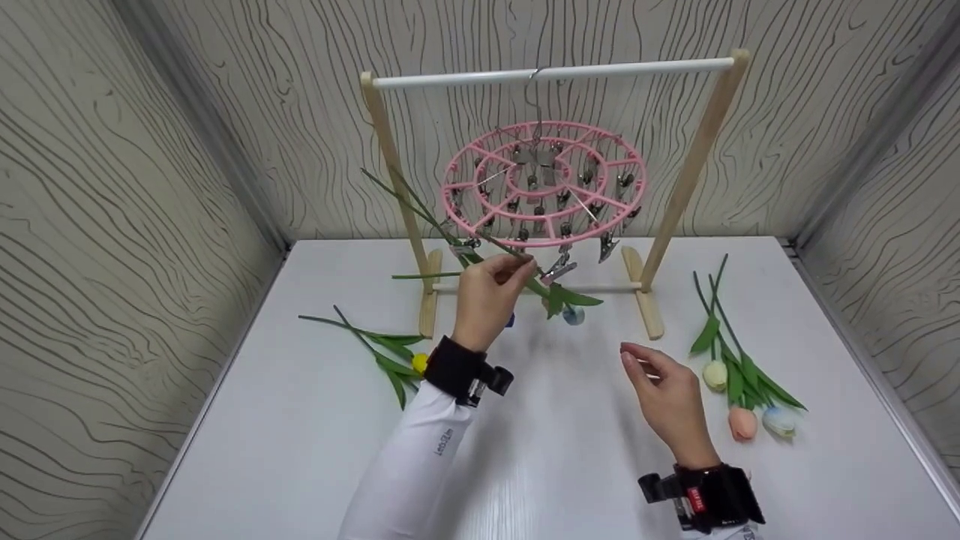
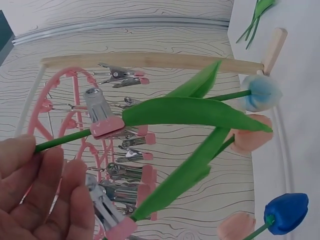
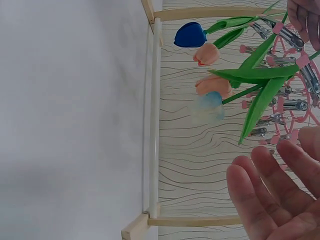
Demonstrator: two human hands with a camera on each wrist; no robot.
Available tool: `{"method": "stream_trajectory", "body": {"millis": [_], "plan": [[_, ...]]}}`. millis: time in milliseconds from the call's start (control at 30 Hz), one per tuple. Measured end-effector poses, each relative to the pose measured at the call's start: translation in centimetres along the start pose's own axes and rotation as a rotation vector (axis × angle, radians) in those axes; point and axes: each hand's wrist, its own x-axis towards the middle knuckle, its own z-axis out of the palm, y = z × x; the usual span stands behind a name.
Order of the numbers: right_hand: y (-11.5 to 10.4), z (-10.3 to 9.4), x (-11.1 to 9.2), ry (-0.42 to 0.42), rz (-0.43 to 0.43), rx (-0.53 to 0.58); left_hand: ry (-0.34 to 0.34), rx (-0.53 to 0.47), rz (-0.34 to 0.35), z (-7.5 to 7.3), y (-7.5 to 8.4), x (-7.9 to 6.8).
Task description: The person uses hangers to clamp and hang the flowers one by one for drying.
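My left hand [image 1: 486,296] pinches the green stem [image 2: 65,140] of a pale blue tulip [image 2: 261,93] between thumb and fingertips. A metal clip [image 2: 104,114] with pink tips sits on that stem beside its leaves, and the bloom points downward. The clip hangs from the near edge of a round pink clip hanger [image 1: 556,241]. Behind it hang a peach tulip [image 2: 254,135], a second peach tulip [image 3: 206,53] and a dark blue tulip [image 3: 190,35]. My right hand [image 1: 667,397] is held above the table, to the right of the pale blue tulip, holding nothing, fingers loosely bent.
A wooden rack [image 1: 694,161] with a white top bar [image 1: 465,78] carries the hanger. On the white table [image 1: 300,465], cream, peach and pale blue tulips [image 1: 742,424] lie at right. Stems with a yellow bloom [image 1: 420,364] lie at left, partly behind the left wrist.
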Motion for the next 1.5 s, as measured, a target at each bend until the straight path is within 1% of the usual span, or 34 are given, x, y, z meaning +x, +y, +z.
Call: {"method": "stream_trajectory", "body": {"millis": [233,300,367,500,633,733,833,900,967,1000,1133,1200,1233,1267,1333,1400,1500], "plan": [[0.3,-0.2,-0.4,-0.018,0.021,-0.008,-0.012,-0.027,-0.078,-0.2,0.0,-0.4],[0.4,-0.3,-0.4,-0.021,0.028,-0.012,-0.014,-0.031,-0.082,-0.3,0.1,-0.5],[0.5,-0.4,-0.4,-0.021,0.036,-0.012,-0.012,-0.029,-0.071,-0.3,0.0,-0.8],[0.5,-0.6,-0.4,-0.019,0.032,-0.008,-0.016,-0.029,-0.047,-0.6,-0.3,-2.1],[0.7,-0.7,-0.4,-0.022,0.02,0.003,-0.035,-0.03,-0.057,-1.1,-1.5,-4.4],[1.1,-0.9,-0.7,-0.016,0.025,0.002,-0.058,-0.008,-0.101,-1.8,-3.1,-6.3],[1.5,-1.1,-1.3,-0.015,0.044,-0.009,-0.068,-0.002,-0.179,-3.1,-5.5,-8.3],[1.9,-1.2,-1.9,-0.021,0.057,-0.026,-0.054,-0.002,-0.252,-4.3,-7.4,-9.5],[2.3,-1.2,-2.5,-0.034,0.069,-0.044,-0.014,0.002,-0.318,-5.9,-9.4,-10.5],[2.5,-1.2,-2.8,-0.04,0.073,-0.055,0.015,0.021,-0.348,-6.7,-10.4,-10.9],[3.3,-1.1,-3.6,-0.047,0.091,-0.081,0.166,0.131,-0.441,-10.2,-14.4,-11.0],[3.6,-1.1,-4.0,-0.052,0.107,-0.092,0.232,0.184,-0.482,-11.8,-16.0,-10.7],[3.7,-1.1,-4.1,-0.055,0.115,-0.099,0.253,0.205,-0.504,-12.5,-16.8,-10.5],[3.9,-1.1,-4.3,-0.06,0.121,-0.106,0.26,0.212,-0.53,-13.2,-17.5,-10.3],[4.1,-1.2,-4.5,-0.062,0.114,-0.124,0.251,0.23,-0.587,-14.5,-18.6,-9.8],[4.3,-1.3,-4.6,-0.055,0.086,-0.155,0.212,0.253,-0.652,-15.5,-19.3,-9.2],[4.5,-1.5,-4.8,-0.043,0.014,-0.196,0.137,0.288,-0.744,-16.5,-19.9,-8.7]]}}
